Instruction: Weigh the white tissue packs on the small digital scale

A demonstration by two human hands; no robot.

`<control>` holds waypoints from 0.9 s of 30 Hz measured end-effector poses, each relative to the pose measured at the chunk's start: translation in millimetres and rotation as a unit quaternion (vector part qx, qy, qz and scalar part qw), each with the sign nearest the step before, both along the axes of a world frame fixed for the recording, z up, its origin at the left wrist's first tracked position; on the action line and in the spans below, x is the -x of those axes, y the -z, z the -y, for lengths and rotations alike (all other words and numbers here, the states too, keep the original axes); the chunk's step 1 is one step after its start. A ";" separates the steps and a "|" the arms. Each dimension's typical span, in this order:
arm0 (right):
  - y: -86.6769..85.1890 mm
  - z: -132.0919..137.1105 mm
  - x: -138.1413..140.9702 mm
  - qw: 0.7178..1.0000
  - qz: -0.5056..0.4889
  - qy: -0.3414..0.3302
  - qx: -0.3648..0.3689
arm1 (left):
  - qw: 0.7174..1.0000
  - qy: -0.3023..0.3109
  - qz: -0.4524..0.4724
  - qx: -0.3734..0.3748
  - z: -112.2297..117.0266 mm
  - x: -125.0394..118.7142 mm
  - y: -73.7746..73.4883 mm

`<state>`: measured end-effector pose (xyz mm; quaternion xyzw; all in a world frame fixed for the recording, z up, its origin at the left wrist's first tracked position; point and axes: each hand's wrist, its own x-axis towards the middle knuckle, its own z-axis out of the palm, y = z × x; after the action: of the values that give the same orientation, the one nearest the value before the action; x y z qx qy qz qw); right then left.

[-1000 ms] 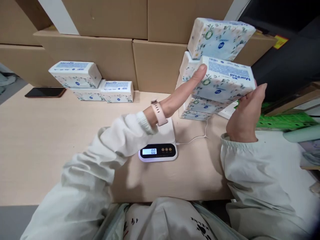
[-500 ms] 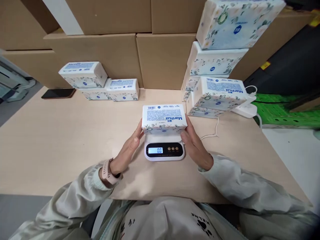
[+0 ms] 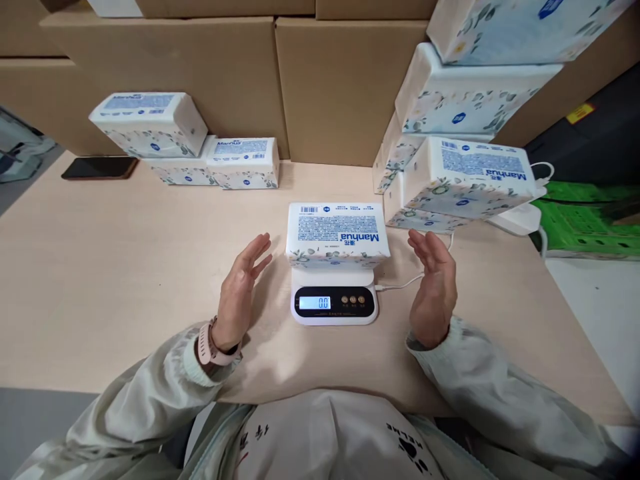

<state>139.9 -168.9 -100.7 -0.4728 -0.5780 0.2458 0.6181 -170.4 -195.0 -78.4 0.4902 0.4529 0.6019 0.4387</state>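
Note:
A white pack of tissues (image 3: 336,233) with blue print and a leaf pattern rests on the digital scale (image 3: 334,319). The lit display of the scale reads 0.0. My left hand (image 3: 240,287) is left of the pack, apart from it, with fingers stretched out and nothing held. To the right of the scale, my right hand (image 3: 434,288) is raised with its palm turned inward, also holding nothing and touching neither pack nor scale. A white cable (image 3: 400,287) runs from the scale's right side and passes behind my right hand.
Tissue packs (image 3: 150,127) sit in a small group at the back left, beside a phone (image 3: 100,168). At the back right rises a taller stack of tissue packs (image 3: 480,100). Cardboard boxes (image 3: 345,93) line the table's (image 3: 150,293) far edge. A green crate (image 3: 595,227) is at far right.
Both hands have let go of the tissue pack and moved outward, one to each side. The pack stays on the scale, whose reading is still 0.0. The camera view has shifted slightly.

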 end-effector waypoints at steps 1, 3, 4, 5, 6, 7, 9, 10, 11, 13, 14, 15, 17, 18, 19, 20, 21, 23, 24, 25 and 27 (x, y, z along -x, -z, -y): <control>0.0 0.2 -0.1 1.000 0.001 0.000 0.004 | 1.000 -0.005 -0.003 -0.006 0.3 -0.4 -1.1; -0.5 1.0 -0.7 1.000 0.002 0.002 0.008 | 1.000 -0.021 -0.006 -0.015 0.4 -1.0 -3.3; -1.0 1.5 -1.0 1.000 0.003 0.005 0.010 | 0.999 -0.031 -0.005 -0.018 0.2 -1.3 -4.3; -1.8 2.0 -1.1 1.000 0.004 0.008 0.013 | 0.999 -0.039 -0.003 -0.020 -0.2 -1.7 -5.3; -2.6 2.4 -1.1 1.000 0.004 0.011 0.016 | 0.999 -0.045 0.000 -0.021 -0.7 -2.1 -6.1; -3.6 2.7 -0.8 1.000 0.002 0.015 0.018 | 0.999 -0.050 0.005 -0.021 -1.2 -2.5 -6.8; -5.5 2.7 0.5 1.000 -0.008 0.027 0.011 | 0.998 -0.053 0.012 -0.020 -1.9 -3.2 -7.9; -6.4 2.5 1.4 0.999 -0.014 0.036 0.003 | 0.998 -0.054 0.014 -0.019 -2.0 -3.5 -8.4; -7.1 2.1 2.3 0.999 -0.022 0.046 -0.006 | 0.998 -0.056 0.014 -0.018 -2.0 -3.7 -8.7; -8.3 1.1 4.0 0.997 -0.038 0.059 -0.022 | 0.998 -0.061 0.011 -0.015 -1.5 -4.0 -9.4; -8.7 0.6 4.5 0.997 -0.044 0.061 -0.028 | 0.998 -0.063 0.011 -0.014 -1.2 -4.0 -9.6; -9.0 0.3 4.8 0.996 -0.048 0.062 -0.030 | 0.998 -0.062 0.011 -0.014 -1.0 -4.0 -9.8; -9.3 0.1 4.9 0.997 -0.048 0.062 -0.026 | 0.998 -0.059 0.014 -0.015 -0.8 -3.9 -10.2; -9.3 0.3 4.7 0.997 -0.045 0.063 -0.022 | 0.998 -0.058 0.015 -0.014 -0.8 -3.9 -10.2; -9.2 0.5 4.5 0.997 -0.042 0.065 -0.017 | 0.998 -0.058 0.014 -0.012 -1.0 -3.8 -10.3; -9.1 0.7 4.3 0.997 -0.038 0.068 -0.013 | 0.998 -0.060 0.011 -0.010 -1.2 -3.8 -10.3; -9.0 1.0 4.1 0.997 -0.034 0.071 -0.010 | 0.998 -0.062 0.007 -0.007 -1.4 -3.8 -10.2; -8.7 1.5 3.9 0.997 -0.024 0.077 -0.003 | 0.998 -0.064 0.003 -0.005 -1.6 -3.5 -9.6; -8.6 1.7 3.9 0.997 -0.018 0.079 -0.002 | 0.998 -0.062 0.002 -0.006 -1.5 -3.2 -9.2; -8.5 1.9 3.9 0.997 -0.015 0.081 -0.001 | 0.998 -0.059 0.002 -0.007 -1.4 -3.0 -8.7; -8.3 2.0 4.0 0.997 -0.014 0.079 -0.001 | 0.999 -0.051 0.004 -0.011 -0.9 -2.4 -7.9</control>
<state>135.9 -170.9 -92.4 -0.5125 -0.5304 0.2026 0.6441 -168.0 -194.0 -70.6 0.4691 0.4686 0.6303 0.4039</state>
